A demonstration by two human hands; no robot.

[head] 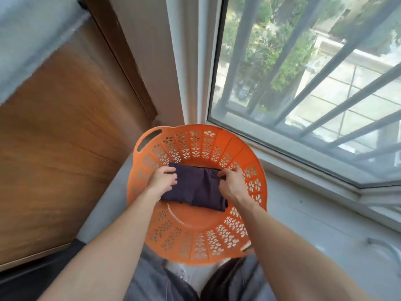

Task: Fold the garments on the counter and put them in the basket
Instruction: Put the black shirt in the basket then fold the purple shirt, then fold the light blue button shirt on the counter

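Inside the orange basket (196, 240) on the bench (303, 231), the folded dark garment (196, 189) lies with its long axis left to right. The left hand (162, 181) grips its left end and the right hand (231, 185) pinches its right end. Both hands are equally near.

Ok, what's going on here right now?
A person is setting a folded dark purple garment into the orange basket on the counter by the window. The left hand grips its left edge and the right hand its right edge, low inside the basket. Grey and dark fabric lies just in front of the basket.
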